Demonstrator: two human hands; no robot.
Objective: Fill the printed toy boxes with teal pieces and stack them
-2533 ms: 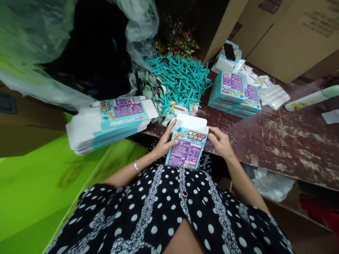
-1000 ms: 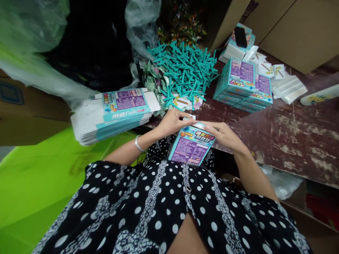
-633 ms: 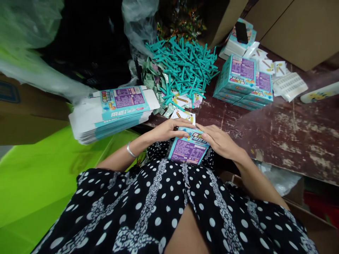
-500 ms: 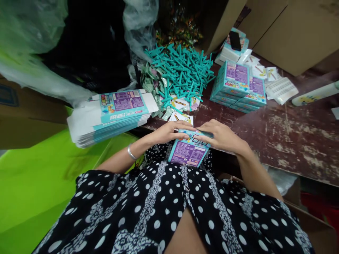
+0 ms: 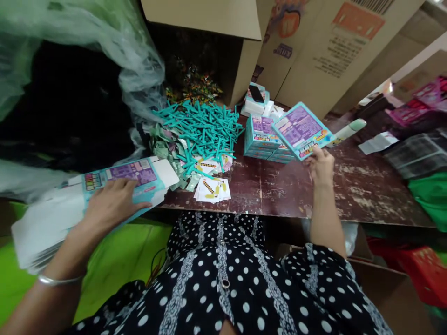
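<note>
My right hand (image 5: 321, 165) is closed on the lower corner of a folded teal-and-purple box (image 5: 302, 130), holding it tilted over the stack of finished boxes (image 5: 260, 137) on the worn brown table (image 5: 349, 186). At the left, my left hand (image 5: 110, 204) lies on top of a stack of flat, unfolded box blanks (image 5: 104, 186), fingers curled over the top sheet. A small pile of printed cards (image 5: 212, 190) lies at the table's near edge between my hands.
A heap of teal plastic sticks (image 5: 199, 128) and green sachets (image 5: 164, 149) covers the table's back left. Big cardboard cartons (image 5: 314, 46) stand behind, one with wrapped sweets (image 5: 192, 83). A phone (image 5: 256, 94) rests on white boxes. Clear plastic bag (image 5: 104, 37) at left, green surface (image 5: 139, 251) below.
The box was closed in front of me with both hands. Now my right hand has carried it out over the stack of boxes, and my left hand has moved left onto the flat blanks.
</note>
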